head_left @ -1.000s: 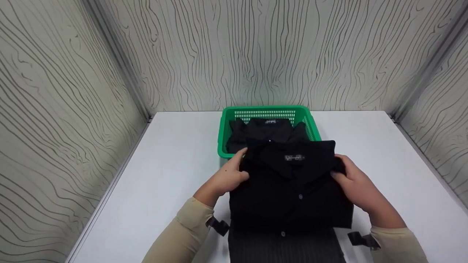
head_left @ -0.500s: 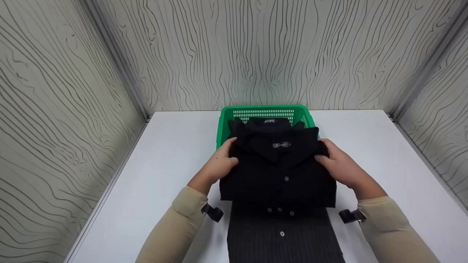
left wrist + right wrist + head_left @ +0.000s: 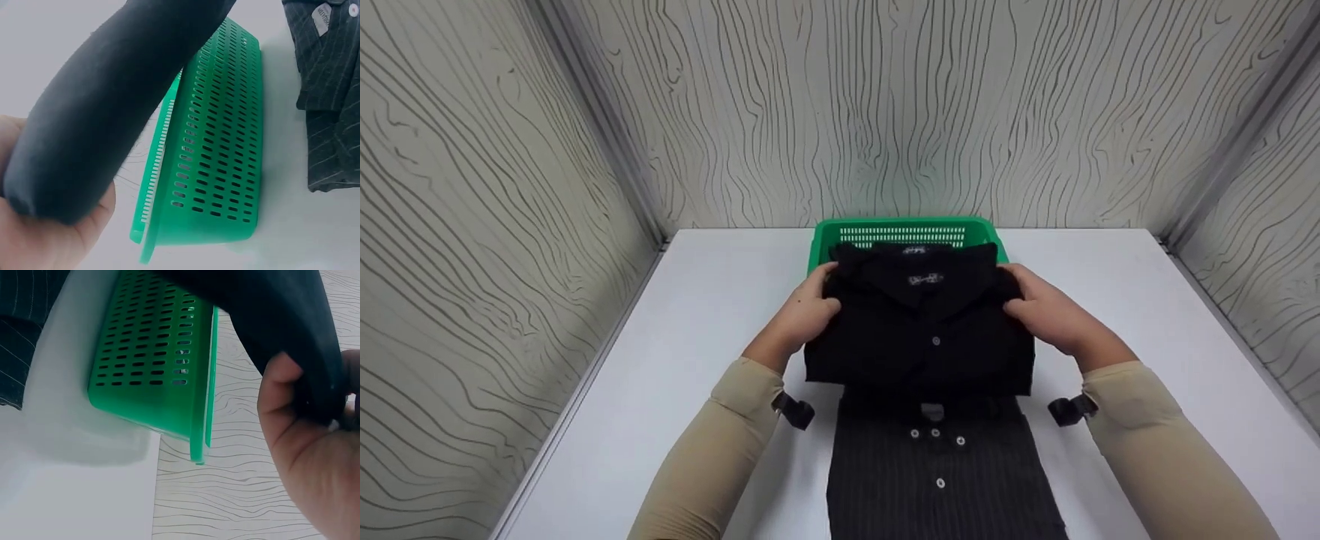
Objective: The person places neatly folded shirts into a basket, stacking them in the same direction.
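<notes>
A folded black shirt with a collar and buttons is held up between both hands, over the near side of the green basket. My left hand grips its left side, thumb on top. On the opposite side my right hand pinches the cloth between thumb and fingers. In the wrist views the held shirt hangs above the level of the basket rim. Behind it, another black shirt lies in the basket, mostly hidden; its collar label shows.
A dark pinstriped shirt, folded with several buttons showing, lies on the white table in front of the basket. Patterned panels stand behind and at both sides.
Both hands have carried the black shirt forward and slightly left, from above the pinstriped shirt to over the basket. More of the pinstriped shirt now shows.
</notes>
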Demonstrator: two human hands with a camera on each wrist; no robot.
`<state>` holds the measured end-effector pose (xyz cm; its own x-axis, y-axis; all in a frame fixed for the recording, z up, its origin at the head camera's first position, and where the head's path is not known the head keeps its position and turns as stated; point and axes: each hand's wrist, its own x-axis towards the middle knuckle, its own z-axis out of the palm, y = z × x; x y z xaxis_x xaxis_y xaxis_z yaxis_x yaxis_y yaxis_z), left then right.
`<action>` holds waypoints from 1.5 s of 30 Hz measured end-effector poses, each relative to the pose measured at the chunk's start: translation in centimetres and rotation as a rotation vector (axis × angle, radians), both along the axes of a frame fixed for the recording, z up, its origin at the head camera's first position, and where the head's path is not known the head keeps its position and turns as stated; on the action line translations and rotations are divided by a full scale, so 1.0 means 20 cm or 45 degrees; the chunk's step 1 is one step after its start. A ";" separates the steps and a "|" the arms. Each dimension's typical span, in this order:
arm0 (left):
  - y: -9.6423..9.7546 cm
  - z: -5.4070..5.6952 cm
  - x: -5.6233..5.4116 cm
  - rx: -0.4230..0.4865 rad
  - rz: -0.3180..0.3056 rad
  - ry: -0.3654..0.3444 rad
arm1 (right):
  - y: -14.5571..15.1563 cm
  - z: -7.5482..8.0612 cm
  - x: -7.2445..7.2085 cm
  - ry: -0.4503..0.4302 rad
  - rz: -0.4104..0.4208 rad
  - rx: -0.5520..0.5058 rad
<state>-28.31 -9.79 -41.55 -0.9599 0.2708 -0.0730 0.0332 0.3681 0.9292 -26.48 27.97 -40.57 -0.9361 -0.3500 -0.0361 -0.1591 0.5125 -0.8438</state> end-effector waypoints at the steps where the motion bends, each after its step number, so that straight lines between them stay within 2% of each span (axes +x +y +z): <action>1: 0.00 0.01 -0.01 0.005 0.001 -0.005 | 0.00 0.00 -0.01 0.012 -0.005 0.012; 6: 0.00 0.03 -0.06 -0.024 0.011 0.024 | -0.01 0.03 -0.07 0.062 -0.071 0.089; 14: 0.02 0.06 -0.14 -0.121 0.057 0.127 | -0.03 0.07 -0.17 0.107 -0.151 0.160; 21: 0.05 0.08 -0.21 -0.121 0.100 0.197 | -0.05 0.10 -0.25 0.175 -0.238 0.270; 28: 0.08 0.09 -0.28 -0.102 0.116 0.203 | -0.06 0.15 -0.32 0.257 -0.327 0.352; 32: 0.09 0.09 -0.31 -0.099 0.144 0.226 | -0.07 0.17 -0.36 0.290 -0.382 0.351; 37: 0.10 0.07 -0.34 -0.140 0.195 0.282 | -0.08 0.15 -0.40 0.309 -0.423 0.339; 45: 0.12 -0.01 -0.36 -0.250 0.217 0.349 | -0.12 0.05 -0.43 0.308 -0.453 0.362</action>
<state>-35.52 -7.39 -41.85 -0.9810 0.1121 0.1583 0.1940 0.5598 0.8056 -35.05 25.62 -39.52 -0.9887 -0.0165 0.1490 -0.1068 0.7744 -0.6236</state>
